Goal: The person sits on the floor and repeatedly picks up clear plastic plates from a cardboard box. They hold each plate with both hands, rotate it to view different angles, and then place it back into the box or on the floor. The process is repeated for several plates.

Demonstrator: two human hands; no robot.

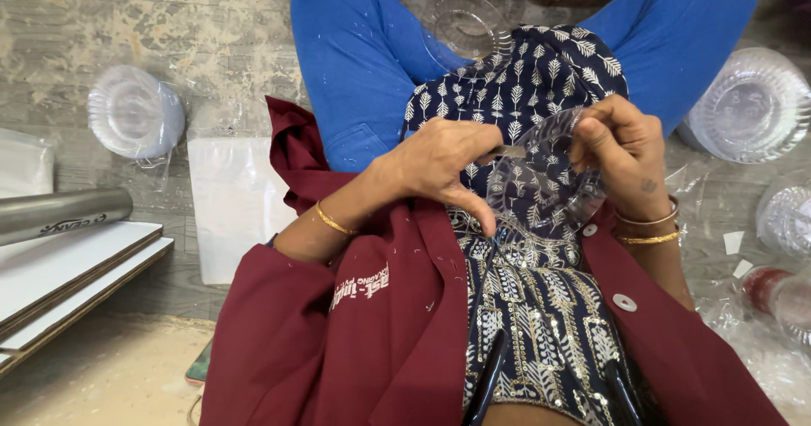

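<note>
I sit cross-legged on the floor in blue trousers and a dark blue patterned dress under a maroon coat. My right hand (pixel 621 147) grips the edge of a clear plastic bowl (pixel 541 181) held over my lap. My left hand (pixel 448 164) pinches a small thin tool, perhaps a blade, against the bowl's rim. Gold bangles sit on both wrists.
A stack of clear plastic bowls (pixel 135 111) lies at the left, another (pixel 752 105) at the right, one (pixel 465 22) between my legs. White plastic bags (pixel 232 198), a metal tube (pixel 59 213) and white boards (pixel 68 274) lie at the left. A red-capped jar (pixel 773 291) is at the right.
</note>
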